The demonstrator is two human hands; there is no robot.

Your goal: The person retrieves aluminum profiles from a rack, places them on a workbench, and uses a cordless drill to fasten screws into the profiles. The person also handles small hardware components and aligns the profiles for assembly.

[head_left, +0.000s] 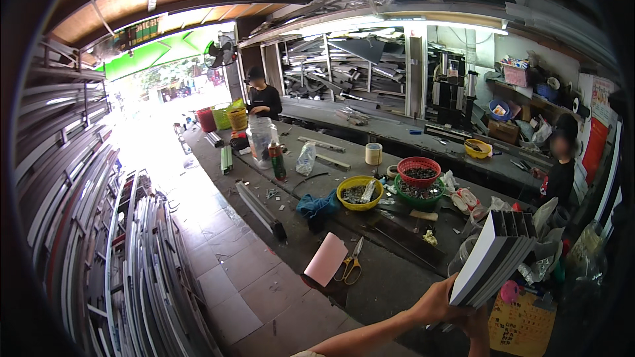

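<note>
A bundle of long grey and white metal profiles (pixel 487 261) is held up at the right, tilted, with dark hollow ends at the top. My left hand (pixel 436 301) is closed around its lower left side, the forearm coming in from the lower edge. Below the bundle, my right hand (pixel 472 322) grips it from underneath, its fingers partly hidden. On the bench to the left of the hands lie a pink paper pad (pixel 327 258) and scissors with yellow handles (pixel 355 271). A yellow sheet with handwriting (pixel 519 324) lies just right of my right hand.
The dark workbench (pixel 301 261) carries a yellow basket (pixel 359 206), red basket (pixel 419 183) and green basket (pixel 405 199) of small parts. A spray can (pixel 276 162) and blue cloth (pixel 317 205) stand farther left. Stacked profiles (pixel 152 258) line the left. Two people work beyond the bench.
</note>
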